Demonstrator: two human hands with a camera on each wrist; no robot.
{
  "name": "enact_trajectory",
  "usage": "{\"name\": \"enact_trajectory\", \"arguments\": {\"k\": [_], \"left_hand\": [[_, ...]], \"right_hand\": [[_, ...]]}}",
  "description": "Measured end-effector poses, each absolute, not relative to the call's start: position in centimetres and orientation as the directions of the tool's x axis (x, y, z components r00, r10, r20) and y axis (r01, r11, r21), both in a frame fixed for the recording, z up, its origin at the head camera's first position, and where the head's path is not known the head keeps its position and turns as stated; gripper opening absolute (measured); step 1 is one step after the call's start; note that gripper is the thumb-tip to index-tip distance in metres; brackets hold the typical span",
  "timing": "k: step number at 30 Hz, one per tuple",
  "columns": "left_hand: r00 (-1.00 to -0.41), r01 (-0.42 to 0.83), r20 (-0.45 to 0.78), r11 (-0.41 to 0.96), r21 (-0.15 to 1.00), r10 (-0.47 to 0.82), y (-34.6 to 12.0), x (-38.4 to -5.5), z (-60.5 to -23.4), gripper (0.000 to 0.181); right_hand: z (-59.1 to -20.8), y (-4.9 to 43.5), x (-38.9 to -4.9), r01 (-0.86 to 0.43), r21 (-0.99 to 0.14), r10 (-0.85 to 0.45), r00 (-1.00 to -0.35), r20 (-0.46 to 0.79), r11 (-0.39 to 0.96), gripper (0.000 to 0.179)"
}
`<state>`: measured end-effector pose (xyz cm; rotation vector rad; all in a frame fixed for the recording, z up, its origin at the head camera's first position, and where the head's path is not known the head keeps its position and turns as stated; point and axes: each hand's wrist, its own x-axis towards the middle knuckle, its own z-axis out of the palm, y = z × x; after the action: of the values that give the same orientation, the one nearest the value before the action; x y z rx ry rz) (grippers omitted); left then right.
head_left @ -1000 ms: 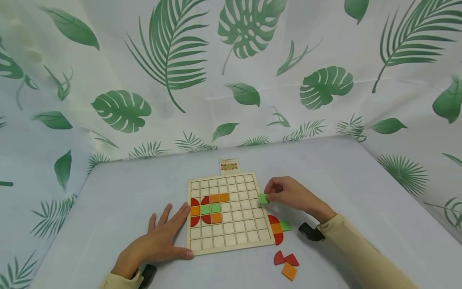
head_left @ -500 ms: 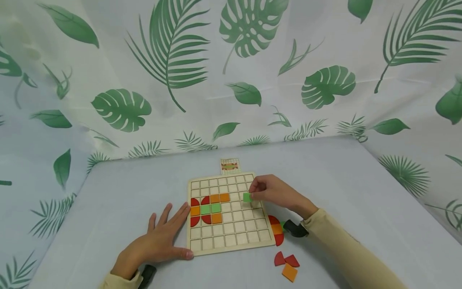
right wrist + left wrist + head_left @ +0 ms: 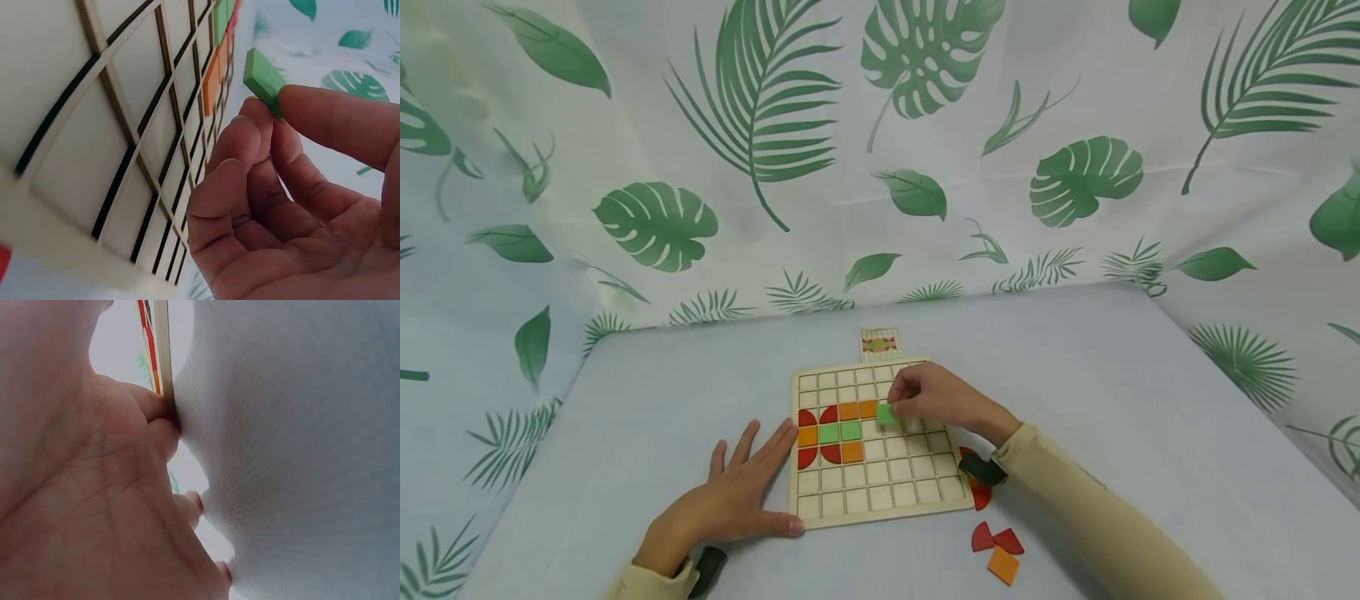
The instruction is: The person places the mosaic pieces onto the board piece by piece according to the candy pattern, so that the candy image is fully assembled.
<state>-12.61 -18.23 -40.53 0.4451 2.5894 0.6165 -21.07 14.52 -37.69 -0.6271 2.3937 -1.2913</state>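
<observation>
A wooden grid board (image 3: pixel 832 507) lies on the table, with red quarter-circle, orange and green pieces set in its left columns. Between thumb and fingertips my right hand (image 3: pixel 942 398) pinches a green square tile (image 3: pixel 886 414) over the board, just right of the orange tiles (image 3: pixel 858 410). The right wrist view shows that green tile (image 3: pixel 264 81) held above the grid (image 3: pixel 119 125), apart from its surface. My left hand (image 3: pixel 730 497) lies with spread fingers against the board's left edge. In the left wrist view its fingers (image 3: pixel 164 439) touch the board's side (image 3: pixel 164 350).
A small pattern card (image 3: pixel 881 343) lies at the board's far edge. Two red quarter-circles (image 3: pixel 982 537) and an orange square (image 3: pixel 1003 566) lie near the front right. More red pieces (image 3: pixel 982 497) by the right edge are partly hidden under my right wrist. A leaf-print curtain (image 3: pixel 820 208) stands behind.
My right hand has carried the green tile leftward from beyond the board's right edge to over its middle columns. The left hand has stayed in place.
</observation>
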Motion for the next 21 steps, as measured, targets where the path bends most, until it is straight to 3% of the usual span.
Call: {"name": "enact_trajectory", "arguments": {"k": [21], "left_hand": [[-0.849, 0.209, -0.331, 0.837, 0.505, 0.412, -18.3, -12.6, -40.4, 0.129]], "right_hand": [[-38.5, 12.3, -21.7, -0.259, -0.8, -0.57, -0.812, -0.123, 0.541, 0.005]]}}
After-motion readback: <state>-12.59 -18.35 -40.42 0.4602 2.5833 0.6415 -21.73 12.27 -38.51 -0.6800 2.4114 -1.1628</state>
